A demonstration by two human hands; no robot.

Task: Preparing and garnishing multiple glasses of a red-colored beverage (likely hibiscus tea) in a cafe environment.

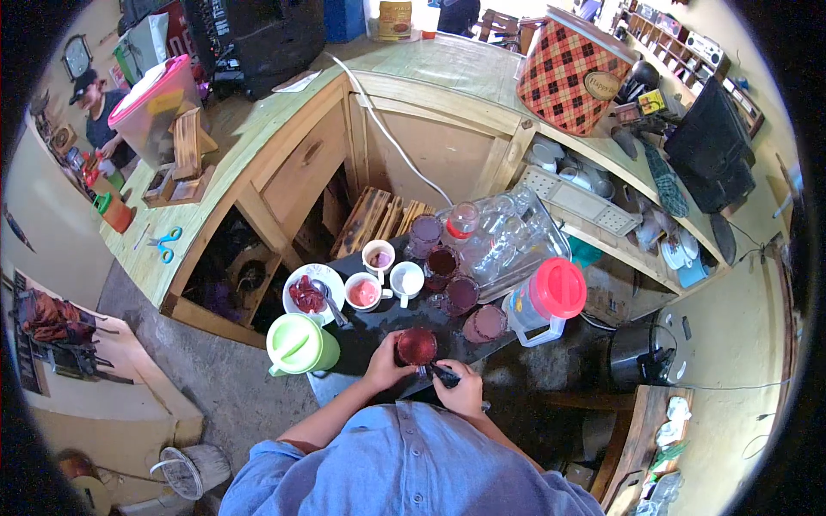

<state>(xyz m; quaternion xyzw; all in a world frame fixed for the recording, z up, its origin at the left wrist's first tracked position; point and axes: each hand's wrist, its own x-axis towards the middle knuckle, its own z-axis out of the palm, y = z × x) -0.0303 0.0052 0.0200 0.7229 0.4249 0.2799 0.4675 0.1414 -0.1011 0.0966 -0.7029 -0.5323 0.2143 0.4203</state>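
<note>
Close to my body, at the near edge of the dark table, my left hand (387,365) is wrapped round a glass of dark red drink (417,346). My right hand (462,390), just right of it, grips a small black object (445,374) whose kind I cannot make out. Beyond the hands stand three white cups, among them one with pinkish contents (363,293) and a whitish one (407,279). Several glasses with dark red or purple contents (442,263) are right of the cups. A white plate (293,311) at the left bears dark red pieces and a spoon (330,303).
A lidded green pitcher (301,346) stands left, a red-lidded pitcher (547,297) right. A metal tray (551,232) carries several clear glasses. Wooden counters curve around the table; blue scissors (165,243) lie on the left one. A person (101,112) is at far left.
</note>
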